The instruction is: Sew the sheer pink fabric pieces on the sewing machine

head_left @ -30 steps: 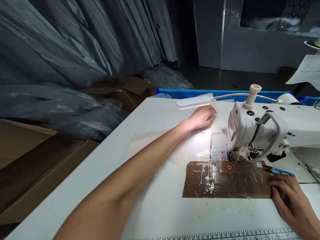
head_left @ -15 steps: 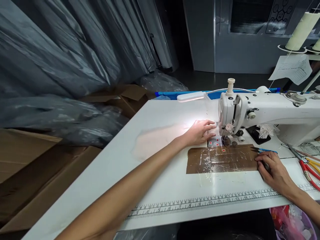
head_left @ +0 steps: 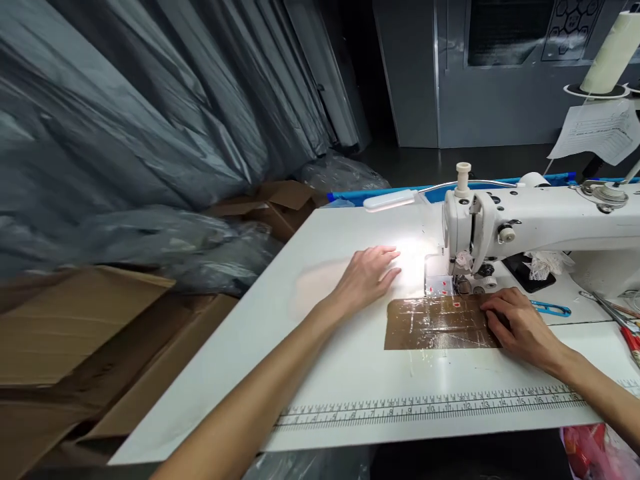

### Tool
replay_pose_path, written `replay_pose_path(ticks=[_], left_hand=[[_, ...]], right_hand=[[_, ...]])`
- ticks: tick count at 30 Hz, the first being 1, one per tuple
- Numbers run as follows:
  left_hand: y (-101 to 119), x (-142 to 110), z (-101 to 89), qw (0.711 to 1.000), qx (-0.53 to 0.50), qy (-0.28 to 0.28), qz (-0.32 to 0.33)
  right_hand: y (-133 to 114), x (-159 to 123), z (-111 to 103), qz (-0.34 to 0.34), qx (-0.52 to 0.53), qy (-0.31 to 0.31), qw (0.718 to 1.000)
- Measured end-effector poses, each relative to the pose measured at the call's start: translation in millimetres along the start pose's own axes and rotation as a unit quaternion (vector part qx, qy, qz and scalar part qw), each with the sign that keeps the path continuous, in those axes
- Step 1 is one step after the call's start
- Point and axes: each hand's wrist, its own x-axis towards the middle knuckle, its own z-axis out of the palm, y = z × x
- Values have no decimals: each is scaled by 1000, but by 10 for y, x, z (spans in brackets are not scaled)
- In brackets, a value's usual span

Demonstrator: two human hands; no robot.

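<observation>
My left hand [head_left: 367, 277] hovers over or rests on the white table, left of the sewing machine's needle area, with its fingers stretched out and nothing in them. On the brown tape patch [head_left: 425, 327] in front of the machine lies my right hand [head_left: 523, 327]. Its fingers are loosely bent and the thumb stands apart; nothing shows in its grasp, though the palm side is hidden. Blue thread snips [head_left: 553, 309] lie just behind this hand, their blades covered by it. The white sewing machine [head_left: 550, 217] has a metal plate [head_left: 439, 285] with small red marks beside the presser foot.
A ruler strip [head_left: 435, 408] runs along the table's front edge. Red-handled scissors [head_left: 631, 343] lie at the right. White lace [head_left: 547, 265] sits under the machine arm. Open cardboard boxes [head_left: 80, 320] stand left of the table, near plastic-wrapped goods. A thread cone [head_left: 610, 57] stands at the back right.
My left hand has drawn back left, away from the needle area. My right hand has slid left onto the brown tape, past the snips. The view has shifted slightly.
</observation>
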Motion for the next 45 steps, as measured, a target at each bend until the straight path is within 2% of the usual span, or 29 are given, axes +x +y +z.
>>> replay_pose_path(ticks=[3, 6, 8, 10, 13, 17, 20, 25, 32, 40, 45], left_hand=[[-318, -252, -197, 990, -15, 57, -131], [-598, -498, -287, 955, -22, 126, -267], [-741, -639, -282, 935, -19, 151, -322], [-845, -745, -241, 927, -16, 153, -342], [-943, -821, -158, 929, -17, 138, -344], [-995, -827, -98, 932, -15, 130, -339], [-996, -826, -102, 931, -2, 137, -338], [-981, -837, -97, 925, 28, 154, -345], [-940, -814, -40, 922, 44, 168, -347], [-900, -783, -90, 933, 36, 188, -306], [-769, -773, -91, 953, 10, 168, -252]], right_hand=[[54, 59, 23, -11, -4, -11, 1000], [82, 109, 67, -15, -6, -7, 1000], [92, 117, 113, -16, -12, 14, 1000], [104, 103, 163, -21, -20, 45, 999], [132, 62, 218, -39, -35, 72, 996], [171, 20, 237, -53, -51, 65, 995], [197, 0, 246, -54, -54, 58, 995], [222, -7, 269, -84, -64, 81, 991], [167, 37, 194, -121, -82, 80, 986], [227, 11, 194, -107, -63, 61, 990], [240, 31, 173, -96, -37, 35, 994]])
